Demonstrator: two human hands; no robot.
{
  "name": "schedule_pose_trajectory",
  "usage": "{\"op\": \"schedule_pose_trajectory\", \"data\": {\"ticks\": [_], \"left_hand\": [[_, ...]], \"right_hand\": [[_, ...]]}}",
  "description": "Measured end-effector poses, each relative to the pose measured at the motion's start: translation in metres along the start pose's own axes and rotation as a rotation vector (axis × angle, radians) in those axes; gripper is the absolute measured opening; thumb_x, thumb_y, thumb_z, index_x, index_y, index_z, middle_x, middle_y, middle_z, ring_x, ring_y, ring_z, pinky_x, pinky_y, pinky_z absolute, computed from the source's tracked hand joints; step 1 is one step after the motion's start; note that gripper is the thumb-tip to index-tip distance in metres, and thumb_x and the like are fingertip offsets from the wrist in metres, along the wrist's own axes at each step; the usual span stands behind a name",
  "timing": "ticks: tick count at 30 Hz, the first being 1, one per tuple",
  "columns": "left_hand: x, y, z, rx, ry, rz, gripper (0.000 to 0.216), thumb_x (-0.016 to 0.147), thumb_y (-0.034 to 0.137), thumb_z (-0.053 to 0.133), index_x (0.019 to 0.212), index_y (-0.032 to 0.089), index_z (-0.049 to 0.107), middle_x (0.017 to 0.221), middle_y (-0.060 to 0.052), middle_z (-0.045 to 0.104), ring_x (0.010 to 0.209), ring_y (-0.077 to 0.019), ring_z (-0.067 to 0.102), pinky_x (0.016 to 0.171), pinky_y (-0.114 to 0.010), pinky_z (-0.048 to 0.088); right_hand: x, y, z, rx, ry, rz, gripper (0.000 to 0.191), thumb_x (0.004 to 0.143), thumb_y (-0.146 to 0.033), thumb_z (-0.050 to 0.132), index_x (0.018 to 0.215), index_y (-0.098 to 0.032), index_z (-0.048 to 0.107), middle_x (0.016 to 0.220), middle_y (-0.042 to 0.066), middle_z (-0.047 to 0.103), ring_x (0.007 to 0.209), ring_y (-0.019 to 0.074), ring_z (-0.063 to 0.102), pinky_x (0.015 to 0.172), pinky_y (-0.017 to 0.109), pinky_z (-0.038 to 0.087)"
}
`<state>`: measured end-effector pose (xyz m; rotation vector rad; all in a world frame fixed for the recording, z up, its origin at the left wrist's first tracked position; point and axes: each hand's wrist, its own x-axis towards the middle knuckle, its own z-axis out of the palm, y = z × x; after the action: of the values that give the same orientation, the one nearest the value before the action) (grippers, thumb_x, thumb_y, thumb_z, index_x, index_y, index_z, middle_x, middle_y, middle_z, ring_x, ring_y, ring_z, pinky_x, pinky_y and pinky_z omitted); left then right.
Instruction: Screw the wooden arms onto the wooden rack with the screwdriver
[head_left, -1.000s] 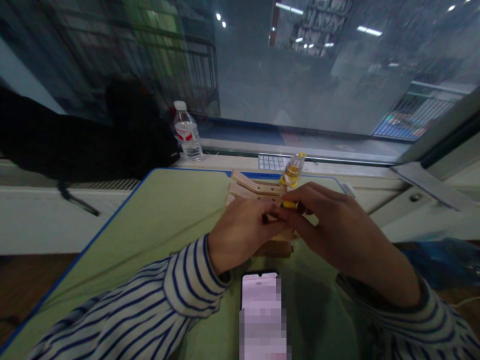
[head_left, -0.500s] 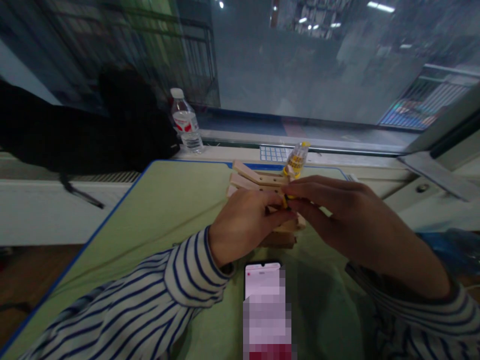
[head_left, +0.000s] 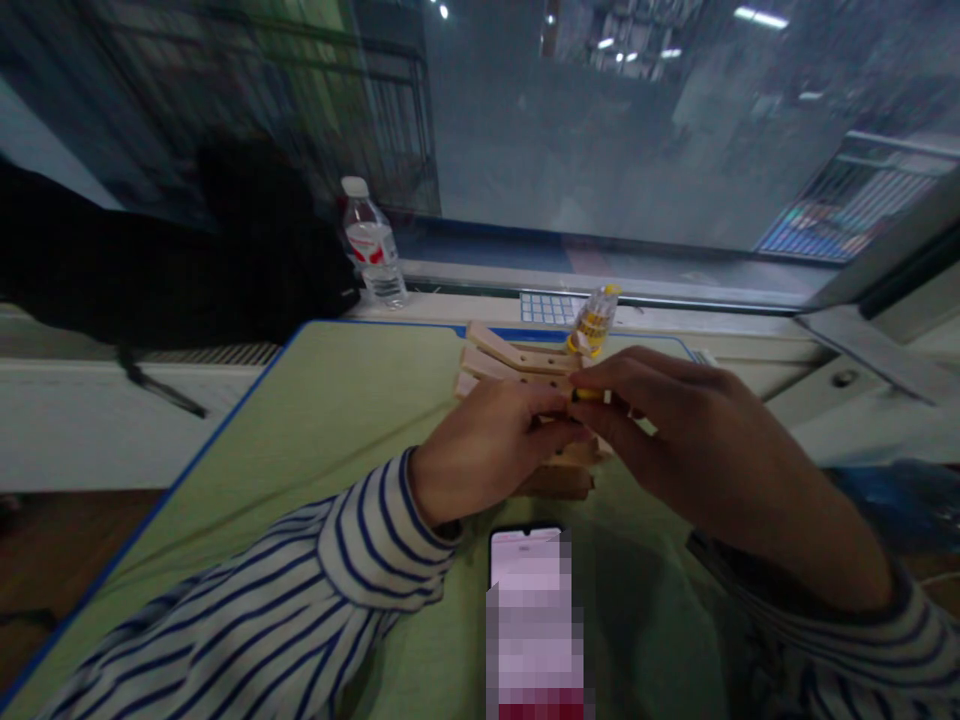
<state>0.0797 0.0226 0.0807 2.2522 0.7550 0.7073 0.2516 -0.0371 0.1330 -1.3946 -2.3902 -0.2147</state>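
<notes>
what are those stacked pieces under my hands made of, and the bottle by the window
The stacked pieces look like pale unfinished wood: matt tan faces, drilled holes, square-cut edges. The water bottle looks like clear glossy plastic with a white cap and red label.

My bench (head_left: 330, 420), covered in green with a blue edge, runs up to a white sill (head_left: 450, 300). On the green: stacked wooden pieces (head_left: 510, 365) near the far edge, and a phone (head_left: 525, 570) close to me. On the sill: a water bottle (head_left: 371, 245), a small yellow bottle (head_left: 594, 322), a black bag (head_left: 187, 270).
</notes>
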Motion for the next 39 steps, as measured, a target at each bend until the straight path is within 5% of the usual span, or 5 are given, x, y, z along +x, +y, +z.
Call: {"op": "schedule_pose_trajectory", "data": {"ticks": [8,16,25,39], "left_hand": [[0.0001,0.0085,-0.0071,-0.036,-0.065,0.078,0.024,0.089,0.011,0.046,0.087,0.019,0.069,0.095,0.003,0.071,0.089,-0.0117,0.064,0.078,-0.021,0.045],[-0.0017,0.0052,-0.0022,0.06,0.059,-0.037,0.014,0.085,0.033,0.063,0.085,0.023,0.072,0.08,0.005,0.072,0.07,-0.0121,0.064,0.061,-0.022,0.041],[-0.0028,0.0082,-0.0037,0.049,0.068,-0.045,0.016,0.086,0.033,0.062,0.082,0.021,0.072,0.072,0.004,0.071,0.062,-0.0105,0.062,0.055,-0.021,0.036],[-0.0023,0.0071,-0.009,0.084,-0.032,-0.034,0.015,0.09,0.026,0.055,0.091,0.022,0.069,0.094,0.002,0.072,0.088,-0.0153,0.065,0.078,-0.025,0.044]], "right_hand": [[-0.0001,-0.0081,0.0018,-0.064,0.046,0.064,0.02,0.094,-0.03,0.048,0.094,-0.015,0.061,0.087,0.006,0.064,0.071,0.0207,0.061,0.061,0.032,0.043],[0.0019,-0.006,0.004,0.016,0.004,0.094,0.021,0.095,-0.031,0.046,0.097,-0.016,0.061,0.088,0.006,0.064,0.073,0.0191,0.061,0.063,0.031,0.043],[-0.0031,-0.0019,-0.0035,0.111,0.027,-0.031,0.027,0.095,-0.023,0.046,0.12,-0.02,0.057,0.122,0.006,0.065,0.105,0.0197,0.063,0.087,0.034,0.05],[-0.0034,-0.0045,-0.0027,0.051,0.008,-0.038,0.02,0.09,-0.012,0.052,0.104,-0.019,0.064,0.116,0.009,0.068,0.101,0.0226,0.065,0.089,0.039,0.051]]}}
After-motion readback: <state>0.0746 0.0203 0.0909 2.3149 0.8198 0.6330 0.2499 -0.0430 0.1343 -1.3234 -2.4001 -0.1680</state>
